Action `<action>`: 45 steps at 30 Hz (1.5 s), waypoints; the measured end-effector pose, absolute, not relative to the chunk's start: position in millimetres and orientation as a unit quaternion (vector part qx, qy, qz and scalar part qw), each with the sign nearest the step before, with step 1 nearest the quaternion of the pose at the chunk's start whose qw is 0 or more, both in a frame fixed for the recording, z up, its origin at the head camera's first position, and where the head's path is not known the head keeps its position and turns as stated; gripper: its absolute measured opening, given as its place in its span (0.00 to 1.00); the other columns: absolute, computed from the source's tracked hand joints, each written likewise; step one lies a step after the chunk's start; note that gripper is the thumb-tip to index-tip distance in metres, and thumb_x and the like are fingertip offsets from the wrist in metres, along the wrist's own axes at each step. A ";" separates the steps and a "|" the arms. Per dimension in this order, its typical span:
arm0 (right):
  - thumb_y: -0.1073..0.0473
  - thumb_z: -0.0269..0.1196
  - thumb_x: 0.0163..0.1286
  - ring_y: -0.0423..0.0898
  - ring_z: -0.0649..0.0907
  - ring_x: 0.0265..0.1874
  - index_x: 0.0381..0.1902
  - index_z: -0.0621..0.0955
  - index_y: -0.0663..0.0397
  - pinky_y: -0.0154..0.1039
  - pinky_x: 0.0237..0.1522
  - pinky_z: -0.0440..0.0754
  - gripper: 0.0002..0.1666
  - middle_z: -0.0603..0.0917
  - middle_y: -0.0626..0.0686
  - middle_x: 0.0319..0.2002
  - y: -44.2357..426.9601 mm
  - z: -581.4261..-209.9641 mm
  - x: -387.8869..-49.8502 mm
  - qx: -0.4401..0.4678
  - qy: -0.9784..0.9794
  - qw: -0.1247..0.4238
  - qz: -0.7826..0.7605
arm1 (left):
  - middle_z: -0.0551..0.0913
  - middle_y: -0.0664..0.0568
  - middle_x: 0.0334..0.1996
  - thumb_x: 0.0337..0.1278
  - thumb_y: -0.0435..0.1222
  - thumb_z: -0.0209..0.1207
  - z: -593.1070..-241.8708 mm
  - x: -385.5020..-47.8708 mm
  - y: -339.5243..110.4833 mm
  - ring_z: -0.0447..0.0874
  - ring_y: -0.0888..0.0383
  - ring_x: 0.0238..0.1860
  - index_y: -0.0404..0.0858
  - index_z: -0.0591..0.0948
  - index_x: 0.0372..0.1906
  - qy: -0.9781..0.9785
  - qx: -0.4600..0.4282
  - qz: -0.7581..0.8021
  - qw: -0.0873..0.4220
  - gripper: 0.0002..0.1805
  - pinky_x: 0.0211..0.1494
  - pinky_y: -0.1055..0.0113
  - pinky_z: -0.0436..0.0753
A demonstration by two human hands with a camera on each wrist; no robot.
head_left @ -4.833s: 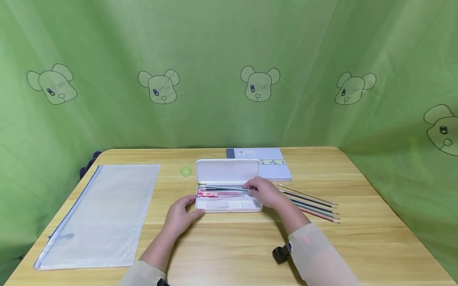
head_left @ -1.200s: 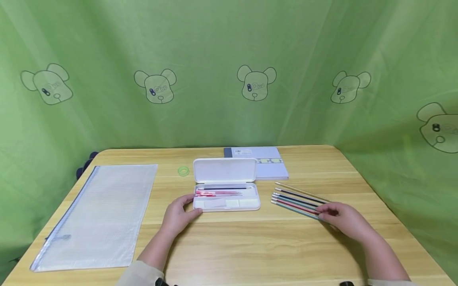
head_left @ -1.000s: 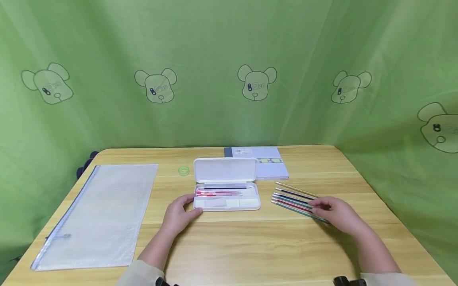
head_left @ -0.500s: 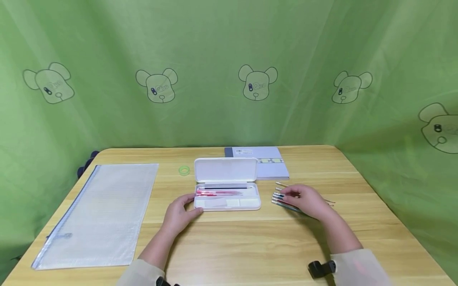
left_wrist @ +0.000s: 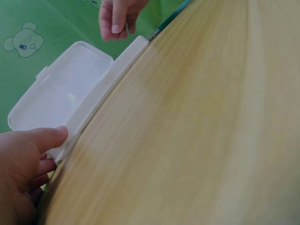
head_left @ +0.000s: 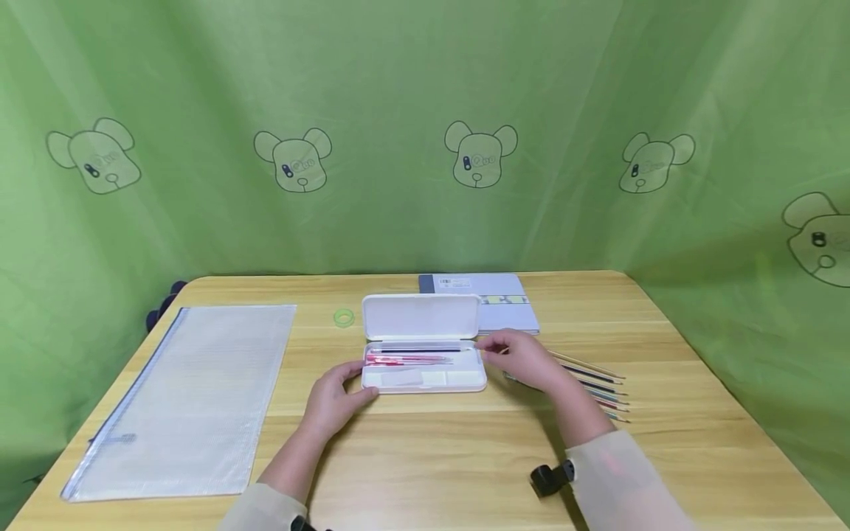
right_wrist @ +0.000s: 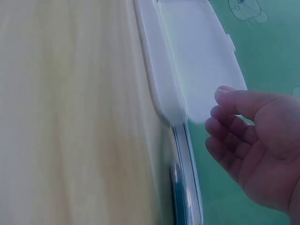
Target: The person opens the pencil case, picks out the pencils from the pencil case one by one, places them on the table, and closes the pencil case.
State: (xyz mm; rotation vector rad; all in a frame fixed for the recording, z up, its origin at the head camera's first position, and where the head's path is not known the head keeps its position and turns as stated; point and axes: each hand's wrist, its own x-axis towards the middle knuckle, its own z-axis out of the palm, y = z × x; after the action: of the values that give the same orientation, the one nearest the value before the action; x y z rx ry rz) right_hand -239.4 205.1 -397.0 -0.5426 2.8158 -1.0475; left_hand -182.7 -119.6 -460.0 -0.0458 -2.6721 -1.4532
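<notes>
A white pencil case [head_left: 458,380] lies with its lid raised in the middle of the table. Inside are a dark pencil [head_left: 418,350] and red pens [head_left: 405,359]. My left hand [head_left: 332,402] grips the case's left end, its thumb on the front edge in the left wrist view. My right hand [head_left: 521,359] is by the case's right end, fingers loosely bent; in the right wrist view nothing shows between thumb and fingers. Under and beyond that hand several pencils [head_left: 600,385] lie side by side on the table, their left ends partly hidden.
A lilac notebook [head_left: 511,317] lies behind the case. Left of the case is a green ring, like a tape roll [head_left: 343,318]. A translucent mesh zip pouch [head_left: 186,398] covers the table's left side. Green curtain [head_left: 398,221] hangs behind the table.
A teal pencil that my right hand held in the case now lies with the others on the table. My right hand has moved from the pencils leftward to the case. My left hand has stayed put.
</notes>
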 end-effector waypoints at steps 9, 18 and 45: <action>0.63 0.63 0.67 0.46 0.81 0.42 0.47 0.85 0.58 0.46 0.51 0.82 0.12 0.85 0.54 0.42 177.1 -401.6 -250.9 -0.171 0.931 0.064 -0.318 | 0.83 0.41 0.57 0.51 0.39 0.70 -459.3 -181.7 -118.6 0.75 0.41 0.65 0.32 0.79 0.58 -0.878 -0.014 -0.476 0.048 0.29 0.72 0.47 0.70; 0.62 0.62 0.66 0.50 0.81 0.49 0.48 0.86 0.55 0.52 0.60 0.78 0.13 0.86 0.55 0.47 160.5 -403.1 -254.3 -0.155 0.944 0.076 -0.282 | 0.83 0.41 0.56 0.50 0.39 0.70 -459.9 -181.3 -118.8 0.75 0.42 0.64 0.31 0.79 0.58 -0.874 -0.015 -0.483 0.050 0.29 0.72 0.47 0.70; 0.66 0.62 0.66 0.55 0.81 0.58 0.50 0.86 0.54 0.51 0.64 0.77 0.15 0.86 0.55 0.52 140.0 -413.1 -261.2 -0.139 0.969 0.078 -0.188 | 0.83 0.41 0.56 0.50 0.39 0.70 -459.8 -181.8 -119.9 0.75 0.42 0.64 0.32 0.79 0.58 -0.875 -0.017 -0.481 0.051 0.29 0.72 0.47 0.70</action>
State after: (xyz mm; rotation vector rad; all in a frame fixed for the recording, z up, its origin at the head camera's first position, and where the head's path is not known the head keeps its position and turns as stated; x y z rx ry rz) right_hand -261.2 140.0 -413.1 -0.4162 2.9016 -0.5643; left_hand -181.8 -119.9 -459.8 -0.0508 -2.6625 -1.4648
